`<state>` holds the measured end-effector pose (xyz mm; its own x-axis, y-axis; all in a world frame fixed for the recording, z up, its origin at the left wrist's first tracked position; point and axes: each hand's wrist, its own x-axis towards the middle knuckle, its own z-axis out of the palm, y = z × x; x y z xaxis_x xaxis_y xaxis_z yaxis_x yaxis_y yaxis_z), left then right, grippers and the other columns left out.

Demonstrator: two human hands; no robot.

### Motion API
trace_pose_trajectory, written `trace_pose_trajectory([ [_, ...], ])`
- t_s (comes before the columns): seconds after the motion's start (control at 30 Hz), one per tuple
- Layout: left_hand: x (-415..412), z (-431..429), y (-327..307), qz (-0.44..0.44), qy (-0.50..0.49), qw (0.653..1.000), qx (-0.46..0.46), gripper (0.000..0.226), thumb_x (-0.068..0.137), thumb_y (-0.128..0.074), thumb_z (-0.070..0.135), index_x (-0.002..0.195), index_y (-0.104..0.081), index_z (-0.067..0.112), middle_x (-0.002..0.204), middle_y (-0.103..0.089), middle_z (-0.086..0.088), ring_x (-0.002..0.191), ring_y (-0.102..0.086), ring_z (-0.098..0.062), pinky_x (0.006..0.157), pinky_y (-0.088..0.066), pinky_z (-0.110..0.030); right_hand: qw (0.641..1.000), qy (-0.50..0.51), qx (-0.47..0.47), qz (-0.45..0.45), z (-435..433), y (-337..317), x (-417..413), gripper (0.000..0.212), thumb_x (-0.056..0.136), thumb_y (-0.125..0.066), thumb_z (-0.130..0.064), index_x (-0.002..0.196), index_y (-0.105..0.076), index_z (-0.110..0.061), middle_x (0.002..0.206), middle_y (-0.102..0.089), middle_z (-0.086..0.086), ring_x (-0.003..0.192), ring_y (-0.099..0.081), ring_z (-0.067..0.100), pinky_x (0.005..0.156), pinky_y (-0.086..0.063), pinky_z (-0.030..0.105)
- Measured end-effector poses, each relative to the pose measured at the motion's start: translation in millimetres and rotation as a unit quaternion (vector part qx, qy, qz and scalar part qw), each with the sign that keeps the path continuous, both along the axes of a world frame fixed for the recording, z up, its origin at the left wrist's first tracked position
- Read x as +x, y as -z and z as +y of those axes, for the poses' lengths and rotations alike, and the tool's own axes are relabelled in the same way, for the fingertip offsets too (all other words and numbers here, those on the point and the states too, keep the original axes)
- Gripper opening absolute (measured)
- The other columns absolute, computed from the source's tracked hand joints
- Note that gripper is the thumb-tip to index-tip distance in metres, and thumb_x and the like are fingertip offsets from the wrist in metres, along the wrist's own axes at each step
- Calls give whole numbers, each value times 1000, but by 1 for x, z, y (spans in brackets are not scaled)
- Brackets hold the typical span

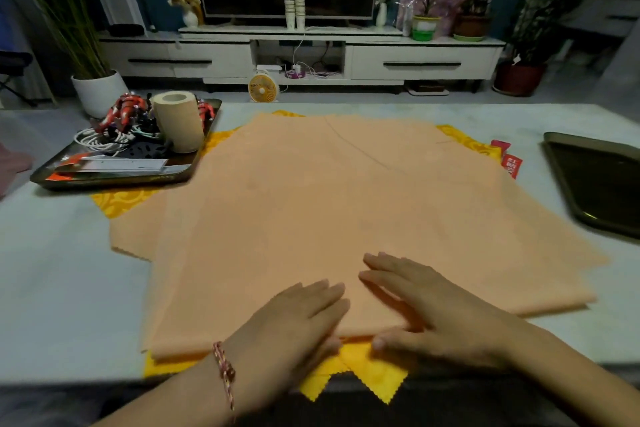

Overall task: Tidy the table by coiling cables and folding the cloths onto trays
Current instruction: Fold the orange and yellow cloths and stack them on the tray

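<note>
Both hands flat on the orange cloth (329,198), close to its near edge.

Left hand (294,321): fingers (322,293) straight and held together, pressing the cloth down. Braided cord on that wrist.

Right hand (441,317): fingers (384,265) stretched out toward the left, slightly spread, lying on the cloth; thumb at the folded near edge. Nothing gripped by either hand.

Orange cloth lies spread over the middle of the desk (62,288), in layers. A yellow cloth (367,374) sits beneath it, its zigzag edge hanging over the near side of the desk, with corners showing far left and far right.

Left tray (114,180), far left: white cables (100,140), red-and-black cables (124,111), 1 beige roll (178,121) standing upright.

Right tray (595,184), dark, at the right edge, apart from the cloths.

Red packet (512,164) just beside the yellow cloth's right corner.
</note>
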<state>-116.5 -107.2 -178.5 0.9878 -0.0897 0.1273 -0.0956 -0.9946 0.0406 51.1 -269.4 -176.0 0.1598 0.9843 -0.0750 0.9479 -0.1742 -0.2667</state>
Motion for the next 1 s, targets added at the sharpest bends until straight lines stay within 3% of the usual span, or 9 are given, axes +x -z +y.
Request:
trace_pose_trajectory([
  [0.17,-4,-3,3,-109,15,992,63,44,97,-39,22,77,-77,16,86,-74,1,80,-71,-10,70,-53,-17,992,8,110,-67,-17,-8,-4,40,95,-45,-39,127,-57,-18,139,-50,1,128,-48,15,104,-32,22],
  [0.2,-5,-2,3,-110,30,990,84,16,82,-64,20,75,-77,15,83,-75,1,77,-71,-10,68,-53,-16,992,1,98,-81,-18,-8,-4,38,96,-44,-32,132,-52,-21,143,-44,-1,131,-43,13,105,-27,19],
  [0.3,-8,-7,-3,-68,4,994,84,53,17,-94,17,66,-76,11,74,-74,-1,68,-71,-10,58,-53,-17,989,-16,53,-138,-27,-10,-2,44,86,-52,-16,130,-54,-17,138,-50,2,124,-51,11,98,-36,15],
  [0.43,-6,-12,-1,-151,-14,982,111,27,73,-55,-9,71,-77,6,78,-74,-9,67,-72,-15,57,-55,-22,956,-18,143,-257,-33,-8,-6,29,53,-66,-10,79,-76,-5,88,-74,8,73,-72,18,51,-55,23],
  [0.63,-16,-27,19,-115,-28,979,165,68,97,-13,0,76,-77,6,82,-74,-11,74,-72,-21,56,-57,-26,975,37,143,-168,-58,8,-16,27,68,-79,-11,94,-75,-10,103,-72,5,95,-69,18,80,-53,23],
  [0.73,-23,-25,20,-103,-39,992,70,74,100,-10,34,77,-76,9,86,-74,-8,77,-72,-21,53,-56,-24,974,154,167,1,-73,5,-3,30,96,-46,-26,102,-72,-13,116,-66,2,112,-57,16,97,-31,9],
  [0.8,-22,-25,13,-93,-68,993,-16,76,99,-8,45,80,-75,12,92,-74,-5,84,-71,-19,61,-55,-21,948,283,144,-26,-84,7,17,32,95,-48,-33,109,-68,-13,121,-63,6,114,-55,23,97,-35,25],
  [0.9,-10,-19,10,-10,-131,988,-76,77,92,-2,59,139,-43,13,150,-33,-5,140,-31,-16,111,-19,-20,881,464,24,-94,-95,9,46,48,89,-51,-50,121,-54,-14,126,-54,10,112,-50,27,93,-41,41],
  [1.0,-5,-10,24,74,-171,982,-23,74,85,5,68,147,13,28,153,23,2,142,21,-13,112,15,-29,827,554,5,-93,-104,10,62,70,78,-58,-63,126,-45,-12,128,-49,15,113,-48,33,89,-43,44],
])
